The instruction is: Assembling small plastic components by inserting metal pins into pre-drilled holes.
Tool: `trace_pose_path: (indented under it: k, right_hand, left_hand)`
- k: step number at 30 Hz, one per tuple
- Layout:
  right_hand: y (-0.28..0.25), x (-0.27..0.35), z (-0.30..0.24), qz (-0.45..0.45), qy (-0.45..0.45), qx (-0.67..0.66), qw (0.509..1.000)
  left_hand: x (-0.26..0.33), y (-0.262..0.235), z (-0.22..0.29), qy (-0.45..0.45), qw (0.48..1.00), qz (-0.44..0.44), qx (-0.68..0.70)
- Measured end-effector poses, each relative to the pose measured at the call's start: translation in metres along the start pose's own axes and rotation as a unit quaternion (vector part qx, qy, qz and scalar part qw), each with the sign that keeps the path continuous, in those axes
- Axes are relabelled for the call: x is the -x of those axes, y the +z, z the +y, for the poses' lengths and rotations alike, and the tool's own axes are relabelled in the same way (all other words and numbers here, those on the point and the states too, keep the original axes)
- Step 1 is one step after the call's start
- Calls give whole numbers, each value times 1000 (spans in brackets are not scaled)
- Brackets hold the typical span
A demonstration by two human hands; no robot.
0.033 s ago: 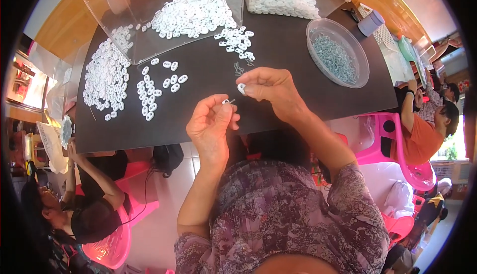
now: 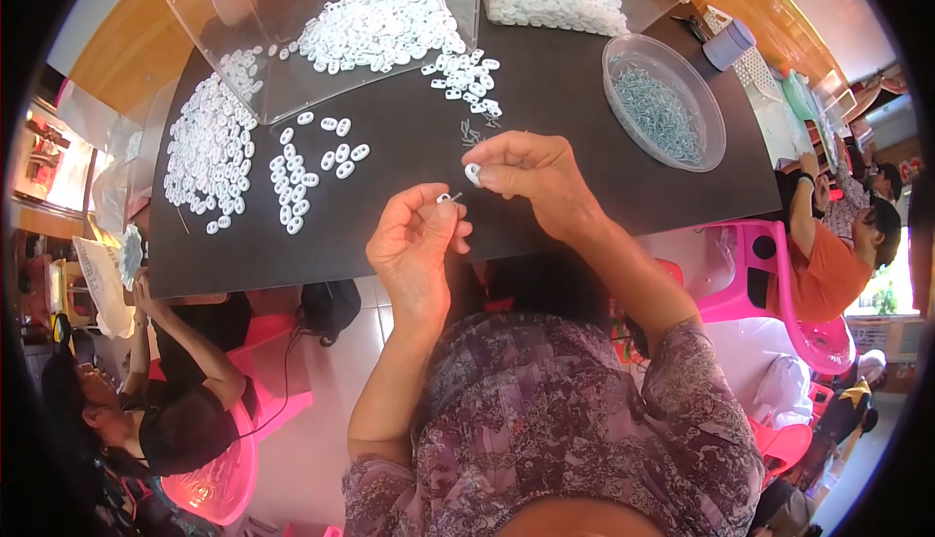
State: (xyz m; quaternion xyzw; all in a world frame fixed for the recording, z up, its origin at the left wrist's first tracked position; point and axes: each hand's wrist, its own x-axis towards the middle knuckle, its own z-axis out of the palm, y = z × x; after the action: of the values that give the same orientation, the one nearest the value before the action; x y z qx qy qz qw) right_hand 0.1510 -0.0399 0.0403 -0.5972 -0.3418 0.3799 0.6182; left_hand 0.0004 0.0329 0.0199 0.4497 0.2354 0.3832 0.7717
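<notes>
The right hand (image 2: 531, 179) pinches a small white oval ring (image 2: 473, 173) between thumb and forefinger, just above the near edge of the black table (image 2: 545, 99). The ring is glossy white plastic, like the many loose ones spread over the table, and only its end shows past the fingertips. The left hand (image 2: 419, 240) has its fingers curled shut on a thin metal pin (image 2: 448, 197), whose grey tip sticks out just beside the ring, not quite touching it.

Against the earlier picture, taken at the same instant, nothing has shifted: both hands, the ring and the pin sit in the same places.

The pin's long axis runs roughly left to right, its free end pointing toward the right hand. The ring seems to stand on edge with its long axis up and down, though it is too small to be sure.

A clear bowl (image 2: 623, 62) of metal pins stands to the right.
</notes>
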Motion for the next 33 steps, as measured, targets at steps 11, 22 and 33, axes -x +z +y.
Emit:
trace_pose_path:
  k: [11, 22, 33]
  right_hand:
    - [22, 9, 2, 3, -15, -25, 1000]
    - [34, 10, 13, 37, -71, -1, 997]
    - [42, 17, 15, 48, -111, 66, 990]
  left_hand:
    - [6, 1, 0, 27, 998, 36, -34]
    - [7, -4, -3, 43, 997, 51, -50]
    - [7, -5, -7, 36, 999, 26, 3]
